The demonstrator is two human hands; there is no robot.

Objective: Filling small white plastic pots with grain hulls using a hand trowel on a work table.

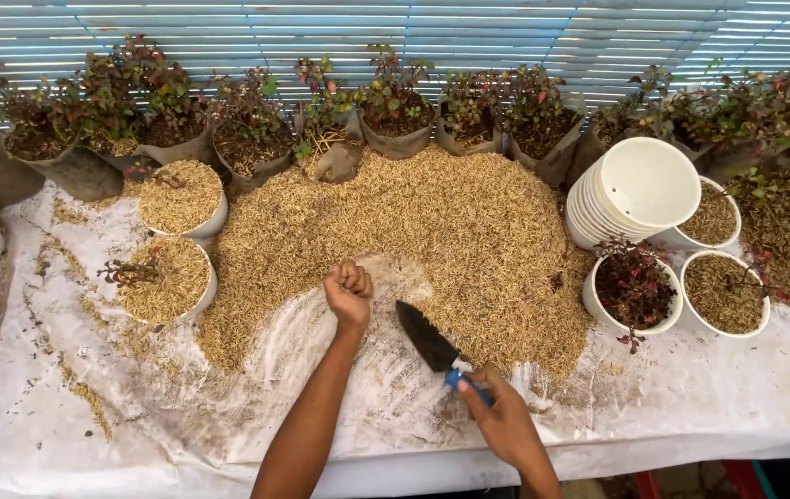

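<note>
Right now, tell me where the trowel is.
In the head view, the dark trowel is low and right of centre, its blue handle held in the right hand, blade pointing at the husk pile, with the left hand's fist beside it.

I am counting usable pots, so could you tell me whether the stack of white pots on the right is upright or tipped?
Tipped. The stack of white pots lies on its side, its open mouth facing the camera and showing an empty inside.

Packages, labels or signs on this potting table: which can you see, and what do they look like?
No labels, signs or screens show.
Grow bags: dark soft plastic, in a row along the back, holding red-green plants.
White pots: round, stacked on their side, at right.
</note>
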